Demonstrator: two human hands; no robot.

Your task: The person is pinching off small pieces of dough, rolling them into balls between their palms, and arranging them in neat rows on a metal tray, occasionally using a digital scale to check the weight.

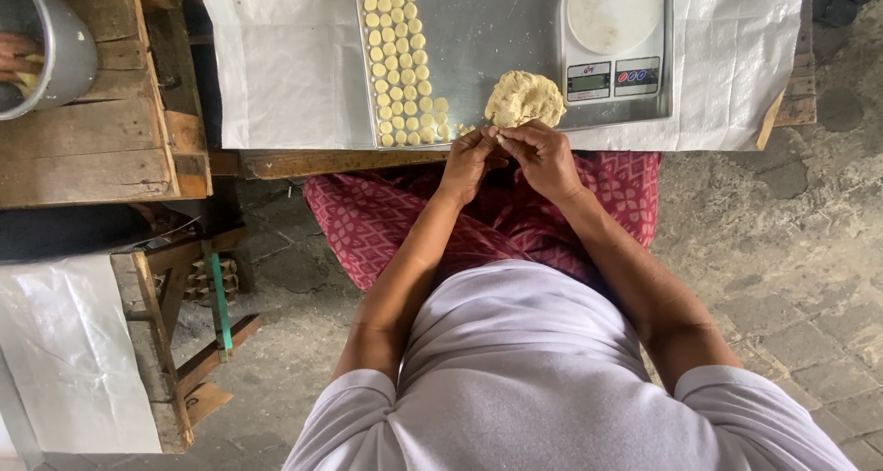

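Pale dough lump sits on metal tray, w/ left hand & right hand just below it at desk edge, fingertips meeting, pinching a small dough bit. Rows of dough balls left of lump; scale to its right.

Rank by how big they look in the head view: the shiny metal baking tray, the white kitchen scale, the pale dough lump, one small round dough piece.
1. Shiny metal baking tray, largest by far.
2. White kitchen scale.
3. Pale dough lump.
4. One small round dough piece, smallest.
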